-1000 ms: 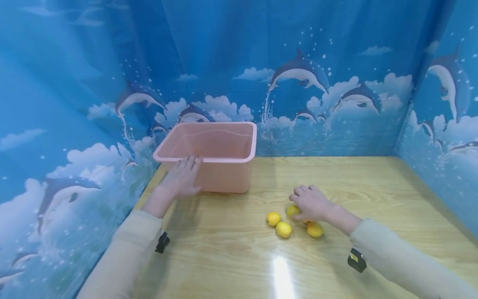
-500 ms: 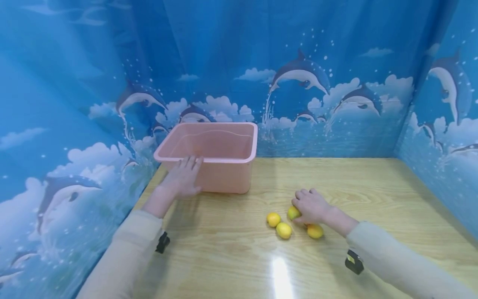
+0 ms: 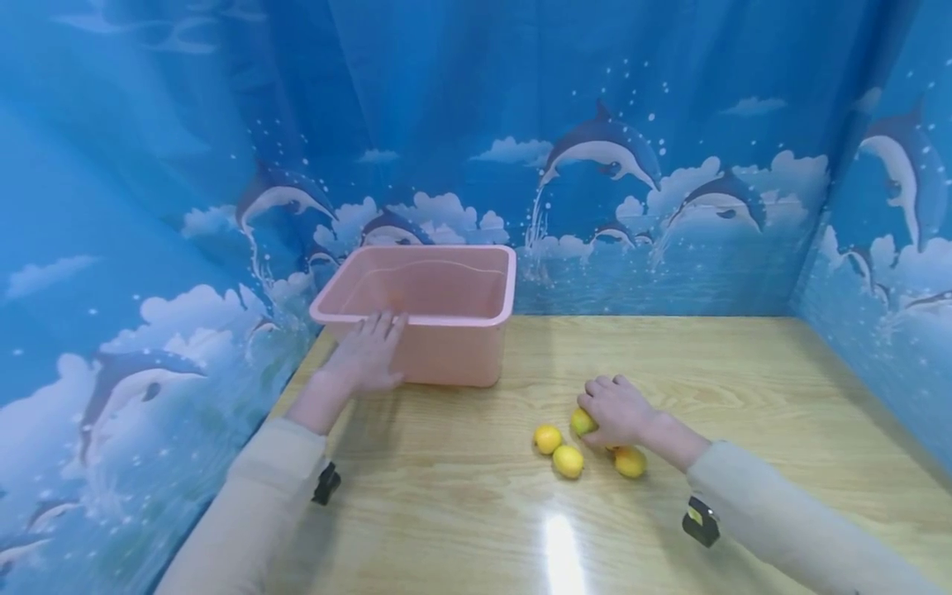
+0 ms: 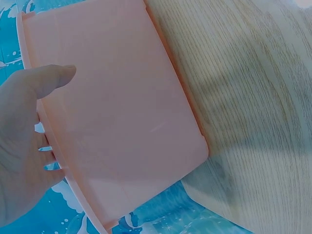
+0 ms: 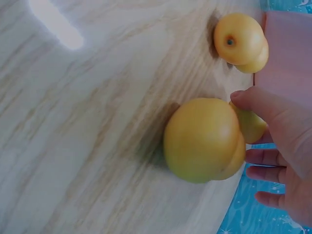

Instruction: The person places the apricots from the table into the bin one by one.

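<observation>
My left hand [image 3: 364, 355] rests its straight fingers on the front rim of the pink plastic bin [image 3: 454, 351]. In the left wrist view the thumb [image 4: 56, 80] stretches across the bin's outer wall. My right hand [image 3: 617, 411] pinches a small yellow-green fruit [image 3: 583, 421] between thumb and fingers, low over the table. Close under that palm lies a yellow fruit with an orange blush [image 3: 630, 462], another partly hidden behind it. Left of the hand sit a yellow-orange fruit [image 3: 548, 439] and a lemon-shaped yellow fruit [image 3: 568, 461], side by side.
The wooden table [image 3: 446, 496] runs back to a blue dolphin-print curtain [image 3: 446, 124], which also closes off both sides. The bin stands at the back left, its open top showing a faint orange patch [image 3: 397, 297] inside.
My right hand has settled slightly lower and its fingers have closed about the yellow-green fruit. My left hand keeps its place at the bin's rim.
</observation>
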{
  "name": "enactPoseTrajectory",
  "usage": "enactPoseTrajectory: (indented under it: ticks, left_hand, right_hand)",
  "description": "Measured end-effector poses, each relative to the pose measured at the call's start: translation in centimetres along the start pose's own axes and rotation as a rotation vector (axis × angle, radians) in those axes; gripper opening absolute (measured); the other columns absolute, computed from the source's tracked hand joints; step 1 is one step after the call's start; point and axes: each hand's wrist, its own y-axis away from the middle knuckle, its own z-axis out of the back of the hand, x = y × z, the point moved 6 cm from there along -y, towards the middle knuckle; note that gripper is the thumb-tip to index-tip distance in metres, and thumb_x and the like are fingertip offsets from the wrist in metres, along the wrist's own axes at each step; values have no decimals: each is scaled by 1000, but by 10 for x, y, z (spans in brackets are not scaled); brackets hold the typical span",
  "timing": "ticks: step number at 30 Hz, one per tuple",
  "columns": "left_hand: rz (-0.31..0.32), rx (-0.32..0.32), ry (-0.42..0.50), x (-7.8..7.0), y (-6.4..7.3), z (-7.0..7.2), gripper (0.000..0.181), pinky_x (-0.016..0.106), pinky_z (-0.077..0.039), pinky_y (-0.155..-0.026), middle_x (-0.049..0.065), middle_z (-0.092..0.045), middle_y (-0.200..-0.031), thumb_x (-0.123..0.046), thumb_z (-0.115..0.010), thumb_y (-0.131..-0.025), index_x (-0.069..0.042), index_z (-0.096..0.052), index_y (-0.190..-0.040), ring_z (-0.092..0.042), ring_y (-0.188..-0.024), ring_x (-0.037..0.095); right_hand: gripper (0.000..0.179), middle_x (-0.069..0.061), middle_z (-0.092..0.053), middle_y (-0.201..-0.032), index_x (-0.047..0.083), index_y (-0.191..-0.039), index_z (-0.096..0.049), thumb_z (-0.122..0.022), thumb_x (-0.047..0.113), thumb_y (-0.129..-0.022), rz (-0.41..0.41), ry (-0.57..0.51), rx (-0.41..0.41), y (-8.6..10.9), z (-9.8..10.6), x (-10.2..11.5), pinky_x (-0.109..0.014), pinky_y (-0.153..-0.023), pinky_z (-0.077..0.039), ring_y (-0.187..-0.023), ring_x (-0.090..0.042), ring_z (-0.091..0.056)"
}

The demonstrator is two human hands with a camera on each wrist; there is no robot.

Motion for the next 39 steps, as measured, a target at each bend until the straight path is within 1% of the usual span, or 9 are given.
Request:
enactPoseTrajectory:
  ticks: [5,9,13,17,20,26,33,39]
  left_hand:
    - [7,2,-2,2,1,0,91,50,-4,-112,22,0,-152,-39,-60,-87,-4,-3,-149,-1,-139,38]
    - [9,12,-15,2,2,-1,91,50,-5,-112,22,0,-152,-39,-60,-87,-4,-2,-148,-1,-139,39]
    - [11,17,-16,2,3,0,91,50,-6,-112,21,-1,-153,-39,-60,-87,-5,-3,-149,-1,-139,38]
    - [17,20,4,2,4,0,90,50,-6,-112,20,-1,-153,-38,-61,-87,-6,-4,-149,0,-139,37]
    - [18,17,14,3,4,-1,90,50,-6,-112,20,-1,-153,-37,-61,-87,-6,-4,-149,0,-139,37]
    - [16,2,-9,3,3,-2,90,49,-7,-112,20,-3,-153,-37,-62,-86,-5,-5,-149,-3,-139,37]
    - [4,-5,-8,-2,2,-1,90,49,-8,-112,21,-4,-153,-36,-62,-86,-4,-6,-149,-4,-139,37]
    - [3,-10,-12,0,2,0,90,48,-7,-112,19,-4,-153,-37,-61,-87,-5,-5,-149,-3,-139,36]
  right_hand:
    - [46,-5,-55,-92,8,-103,-62,-72,43,-74,-6,-26,-21,-4,7,-1,-47,-78,-43,-90,-25,-50]
    - [47,-4,-55,-92,8,-104,-62,-72,43,-74,-9,-23,-36,-8,14,-3,-45,-76,-43,-89,-25,-50]
    - [46,-4,-55,-91,7,-104,-62,-73,40,-73,-14,-41,-71,-10,22,-6,-45,-76,-43,-90,-25,-51]
    - [43,-2,-53,-88,8,-102,-62,-72,37,-73,1,-52,-111,-14,32,-7,-45,-74,-42,-86,-24,-50]
    - [41,-1,-51,-85,9,-100,-61,-73,37,-73,19,-56,-145,-18,41,-8,-43,-70,-41,-81,-22,-48]
    - [39,0,-51,-83,10,-99,-62,-74,37,-73,30,-63,-205,-24,59,-11,-43,-68,-41,-78,-21,-49]
    - [39,0,-51,-81,10,-99,-62,-74,37,-73,43,-69,-224,-33,75,-12,-44,-68,-41,-77,-21,-48]
    - [39,-1,-51,-83,11,-100,-62,-73,38,-74,29,-73,-233,-45,92,-11,-41,-67,-37,-77,-21,-46]
